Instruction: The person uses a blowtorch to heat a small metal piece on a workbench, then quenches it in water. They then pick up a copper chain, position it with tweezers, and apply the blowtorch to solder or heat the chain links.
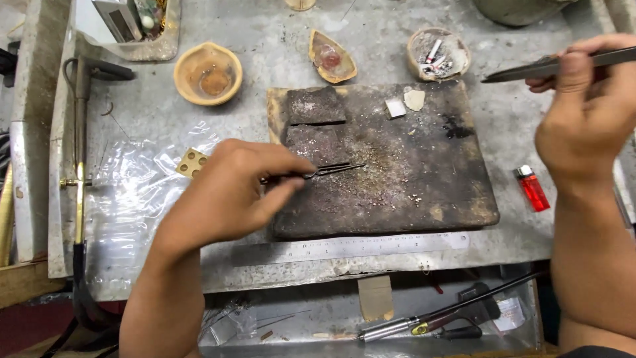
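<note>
With the left hand (pixel 228 195) pinching the tweezers (pixel 328 170) over the scorched block's (pixel 424 179) left half, keep tips low and steady while the right hand (pixel 583 122) grips its dark tool (pixel 530 68) far right.

A: Place type?

B: Small metal workshop, looks like a jeweller's or solderer's bench. Scuffed grey metal-topped bench (pixel 265 40), charred soldering block (pixel 411 172) in the middle.

A: More evidence?

B: Steel ruler (pixel 358 246) along the block's front edge, red lighter (pixel 532 188) beside it, clay dishes (pixel 207 73) at the back, torch with hose (pixel 79 166) on the left, tool tray (pixel 371 318) under the bench edge.
</note>
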